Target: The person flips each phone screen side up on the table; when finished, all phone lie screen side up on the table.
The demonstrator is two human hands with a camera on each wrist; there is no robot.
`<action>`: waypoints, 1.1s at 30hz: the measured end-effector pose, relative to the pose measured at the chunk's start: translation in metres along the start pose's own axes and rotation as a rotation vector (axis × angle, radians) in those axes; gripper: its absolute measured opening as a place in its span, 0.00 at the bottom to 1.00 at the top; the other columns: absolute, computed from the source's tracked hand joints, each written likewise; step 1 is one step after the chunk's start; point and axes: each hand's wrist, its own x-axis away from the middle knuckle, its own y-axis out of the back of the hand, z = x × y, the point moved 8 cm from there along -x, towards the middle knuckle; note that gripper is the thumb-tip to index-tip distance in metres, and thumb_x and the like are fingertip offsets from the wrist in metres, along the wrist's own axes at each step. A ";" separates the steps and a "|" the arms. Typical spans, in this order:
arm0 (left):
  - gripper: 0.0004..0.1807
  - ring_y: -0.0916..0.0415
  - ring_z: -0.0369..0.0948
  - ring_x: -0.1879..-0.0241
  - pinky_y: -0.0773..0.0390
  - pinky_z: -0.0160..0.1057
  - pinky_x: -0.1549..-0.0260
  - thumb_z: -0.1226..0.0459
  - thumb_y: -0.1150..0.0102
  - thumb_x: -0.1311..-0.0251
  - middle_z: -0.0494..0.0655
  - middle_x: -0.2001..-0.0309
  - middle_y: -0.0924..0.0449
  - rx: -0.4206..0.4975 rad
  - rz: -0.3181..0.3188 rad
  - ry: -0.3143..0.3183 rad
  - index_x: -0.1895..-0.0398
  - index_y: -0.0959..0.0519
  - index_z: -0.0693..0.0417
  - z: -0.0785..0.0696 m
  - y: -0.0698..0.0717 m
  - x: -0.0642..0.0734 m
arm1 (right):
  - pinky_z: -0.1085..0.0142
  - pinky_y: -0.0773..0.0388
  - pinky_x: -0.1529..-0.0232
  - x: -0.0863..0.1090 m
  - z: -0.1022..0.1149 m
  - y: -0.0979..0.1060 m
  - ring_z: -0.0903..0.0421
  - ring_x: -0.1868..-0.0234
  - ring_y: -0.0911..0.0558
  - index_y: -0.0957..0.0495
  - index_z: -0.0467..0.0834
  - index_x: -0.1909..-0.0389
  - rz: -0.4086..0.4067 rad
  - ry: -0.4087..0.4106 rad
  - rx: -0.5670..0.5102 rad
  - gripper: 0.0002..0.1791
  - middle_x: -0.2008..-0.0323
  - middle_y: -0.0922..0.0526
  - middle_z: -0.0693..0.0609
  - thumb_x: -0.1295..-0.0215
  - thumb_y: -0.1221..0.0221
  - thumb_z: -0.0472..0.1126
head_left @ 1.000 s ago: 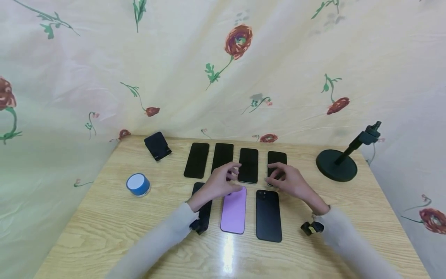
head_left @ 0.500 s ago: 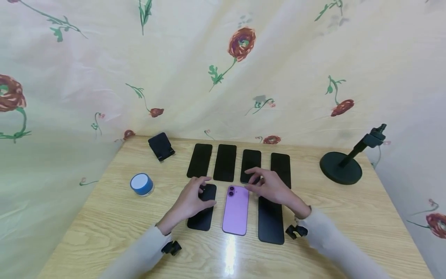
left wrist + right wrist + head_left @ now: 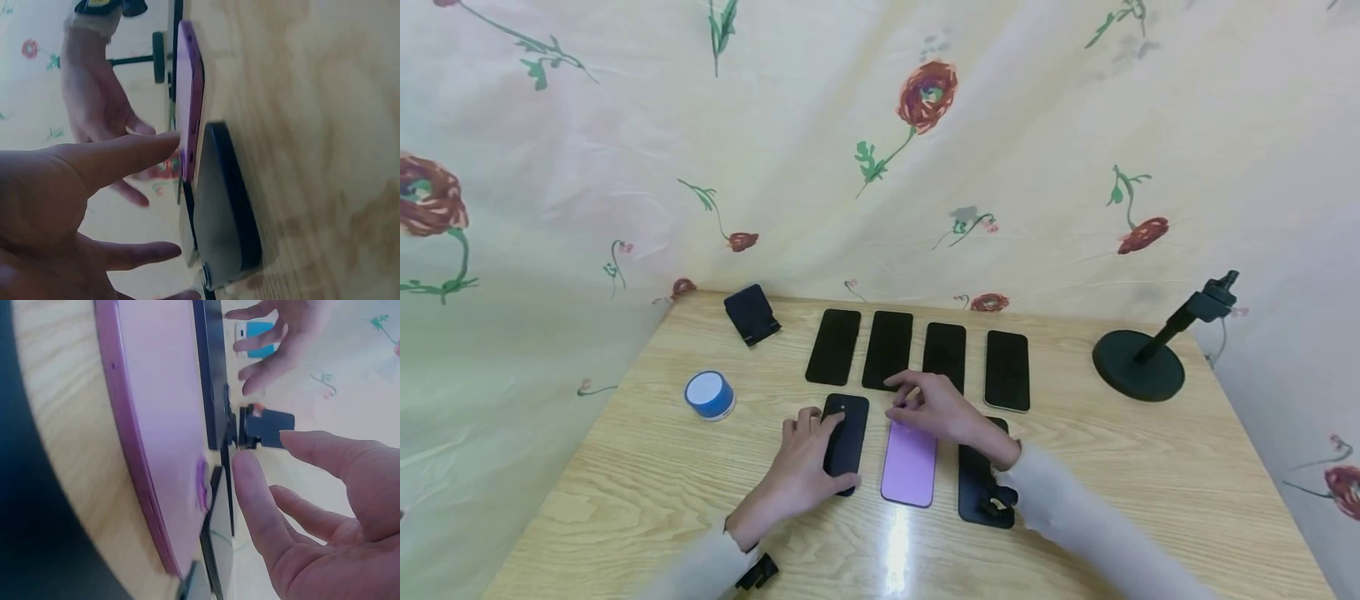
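Note:
In the head view my left hand (image 3: 805, 467) hovers at a dark phone (image 3: 850, 433) lying back up in the front row. Its fingers are spread, with the thumb by the phone's lower right edge. In the left wrist view a gap shows between thumb, fingers and that dark phone (image 3: 222, 212). Over the upper end of a purple phone (image 3: 908, 475) is my right hand (image 3: 942, 410), fingers loosely bent and holding nothing; it hides the purple phone's camera in the head view. Beneath the right wrist lies another dark phone (image 3: 976, 475), partly covered.
Several phones lie screen up in a back row, among them a rightmost phone (image 3: 1007, 371). A blue-and-white round container (image 3: 709, 394) and a small black folding stand (image 3: 752, 314) are at left. A black round-based stand (image 3: 1138, 367) stands right. Floral cloth (image 3: 805, 167) hangs behind.
The right hand has travelled left from the back row's rightmost phone to above the purple phone. From over the purple phone, the left hand has moved left and nearer to the left dark phone.

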 end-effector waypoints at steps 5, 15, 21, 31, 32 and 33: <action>0.52 0.37 0.65 0.37 0.23 0.60 0.47 0.46 0.20 0.50 0.68 0.26 0.42 -0.089 0.007 -0.012 0.24 0.32 0.54 -0.004 -0.008 0.008 | 0.71 0.18 0.61 -0.009 -0.002 -0.013 0.57 0.61 0.12 0.21 0.34 0.38 -0.014 -0.014 0.006 0.24 0.58 0.12 0.45 0.32 0.32 0.39; 0.46 0.33 0.64 0.39 0.24 0.61 0.48 0.46 0.24 0.45 0.69 0.26 0.38 -0.229 -0.017 -0.056 0.26 0.29 0.54 -0.011 -0.017 0.017 | 0.71 0.23 0.67 -0.019 0.001 -0.028 0.60 0.67 0.16 0.22 0.31 0.39 -0.036 -0.080 0.017 0.25 0.58 0.12 0.42 0.34 0.32 0.38; 0.40 0.31 0.63 0.42 0.22 0.58 0.50 0.49 0.25 0.41 0.70 0.29 0.34 -0.229 -0.052 -0.088 0.28 0.26 0.55 -0.015 -0.016 0.020 | 0.72 0.24 0.69 -0.024 -0.001 -0.034 0.61 0.71 0.15 0.22 0.29 0.39 -0.027 -0.121 0.017 0.25 0.61 0.11 0.42 0.34 0.31 0.37; 0.39 0.32 0.61 0.45 0.21 0.51 0.54 0.53 0.26 0.39 0.73 0.28 0.37 -0.197 -0.038 -0.100 0.27 0.27 0.58 -0.015 -0.019 0.020 | 0.72 0.26 0.68 -0.028 0.000 -0.038 0.62 0.71 0.16 0.19 0.33 0.42 -0.028 -0.194 0.062 0.24 0.62 0.10 0.45 0.36 0.29 0.39; 0.39 0.32 0.61 0.45 0.21 0.51 0.54 0.53 0.26 0.39 0.73 0.28 0.37 -0.196 -0.039 -0.104 0.27 0.27 0.58 -0.015 -0.019 0.020 | 0.72 0.26 0.67 -0.029 -0.001 -0.038 0.62 0.72 0.17 0.19 0.33 0.42 -0.031 -0.200 0.068 0.24 0.63 0.10 0.46 0.36 0.29 0.39; 0.39 0.32 0.61 0.45 0.21 0.51 0.54 0.53 0.26 0.39 0.74 0.28 0.37 -0.194 -0.038 -0.105 0.27 0.27 0.58 -0.015 -0.019 0.020 | 0.72 0.27 0.67 -0.029 -0.002 -0.039 0.63 0.72 0.18 0.18 0.34 0.42 -0.035 -0.205 0.072 0.24 0.63 0.10 0.47 0.37 0.29 0.39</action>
